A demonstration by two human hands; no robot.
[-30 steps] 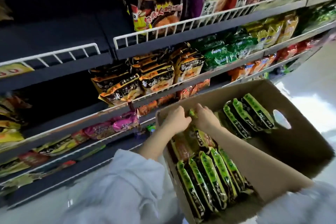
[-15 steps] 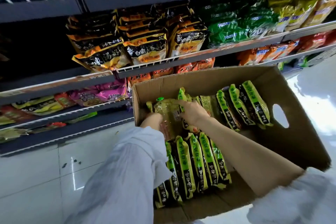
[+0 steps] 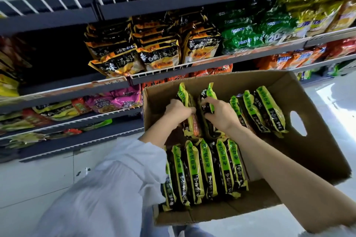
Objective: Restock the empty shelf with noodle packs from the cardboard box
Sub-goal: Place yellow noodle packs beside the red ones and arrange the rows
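Dark shelf (image 3: 57, 86) stands empty left of orange packs; the cardboard box (image 3: 317, 150) sits below it, green noodle packs (image 3: 204, 169) upright inside; left hand (image 3: 178, 110) and right hand (image 3: 219, 112) each grip one pack

Bright glare on floor (image 3: 335, 100) at right; shelf (image 3: 57, 59) recess dark; wide-angle bending at edges; soft blur on sleeve (image 3: 107, 188).

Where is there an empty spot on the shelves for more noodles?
The dark shelf bay left of the black-and-orange noodle packs looks bare. Rightwards it's crowded: green packs, then yellow packs. The brown cardboard box has bare room by its handle hole.
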